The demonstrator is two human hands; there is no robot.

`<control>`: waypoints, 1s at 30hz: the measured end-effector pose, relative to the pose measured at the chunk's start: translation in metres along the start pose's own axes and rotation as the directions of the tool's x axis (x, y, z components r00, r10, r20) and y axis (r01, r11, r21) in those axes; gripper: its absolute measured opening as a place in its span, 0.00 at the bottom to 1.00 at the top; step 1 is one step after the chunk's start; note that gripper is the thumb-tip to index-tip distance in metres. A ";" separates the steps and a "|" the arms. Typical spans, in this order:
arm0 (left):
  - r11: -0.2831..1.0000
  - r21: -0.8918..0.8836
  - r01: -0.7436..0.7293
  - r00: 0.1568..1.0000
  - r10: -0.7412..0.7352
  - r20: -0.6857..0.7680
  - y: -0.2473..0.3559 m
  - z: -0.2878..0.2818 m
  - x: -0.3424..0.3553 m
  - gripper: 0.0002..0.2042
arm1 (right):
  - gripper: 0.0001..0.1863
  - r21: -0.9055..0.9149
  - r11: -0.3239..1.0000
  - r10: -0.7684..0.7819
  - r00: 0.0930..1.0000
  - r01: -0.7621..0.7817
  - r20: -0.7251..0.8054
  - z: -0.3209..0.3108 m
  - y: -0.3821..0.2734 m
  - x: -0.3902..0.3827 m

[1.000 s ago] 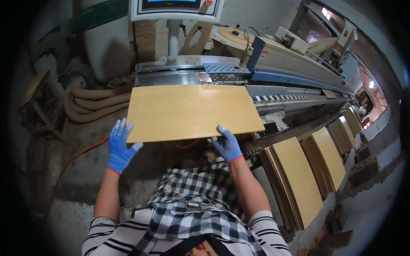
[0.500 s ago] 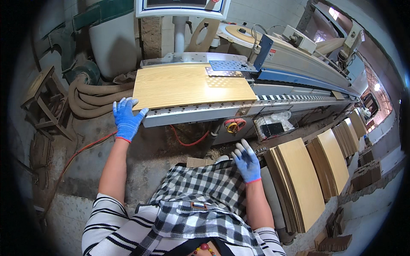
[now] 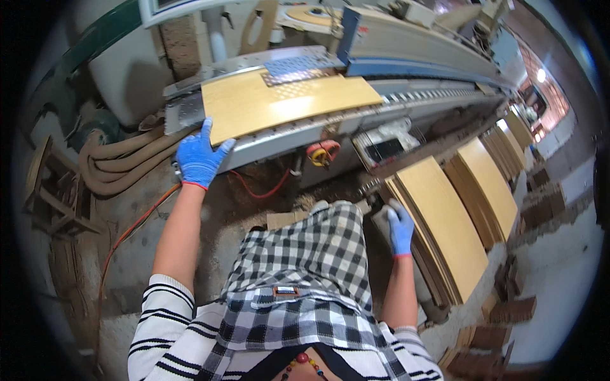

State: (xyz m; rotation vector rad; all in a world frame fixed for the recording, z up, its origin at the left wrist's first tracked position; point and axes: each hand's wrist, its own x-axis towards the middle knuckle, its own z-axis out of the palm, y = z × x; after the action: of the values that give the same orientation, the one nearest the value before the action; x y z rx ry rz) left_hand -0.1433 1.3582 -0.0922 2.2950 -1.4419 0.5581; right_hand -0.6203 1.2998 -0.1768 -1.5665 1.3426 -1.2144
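A light wood-grain board lies on the machine's bed, its far edge partly under a perforated blue plate. At the board's near left corner is my left hand, in a blue glove. Its fingers touch the left end and its thumb stands apart along the near edge; the hand is open, not wrapped round the board. On the right, my gloved right hand hangs beside the nearest stack of boards. Its fingers are loosely extended and hold nothing visible; whether they touch the stack I cannot tell.
The long edge-working machine runs off to the far right. Yellow-and-red rings and a wire basket hang on its front. More board stacks stand rightward. Ribbed hoses, a wooden stool and a red hose are left.
The board has shifted on the bed, its left end turned slightly, with my left hand still at its corner. My right hand has moved right to the stack. The whole view has tilted.
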 end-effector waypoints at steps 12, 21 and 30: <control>0.969 0.050 -0.242 0.922 0.245 -0.300 -0.010 0.022 0.000 0.19 | 0.23 -0.877 0.295 -0.392 0.885 0.379 0.251 -0.009 0.030 0.115; 0.977 0.038 -0.211 0.934 0.213 -0.287 -0.009 0.016 -0.005 0.16 | 0.22 -0.794 0.425 -0.407 0.875 0.435 0.262 -0.002 -0.006 0.017; 0.983 0.018 -0.182 0.949 0.180 -0.257 -0.013 0.013 -0.007 0.16 | 0.31 0.779 0.533 0.661 0.737 -0.330 -0.140 -0.100 0.063 -0.075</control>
State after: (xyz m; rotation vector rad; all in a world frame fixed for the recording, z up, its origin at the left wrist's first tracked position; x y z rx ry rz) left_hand -0.1321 1.3619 -0.1084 2.0075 -1.5278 0.8704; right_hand -0.7351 1.3663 -0.2213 -0.2874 1.2151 -1.4697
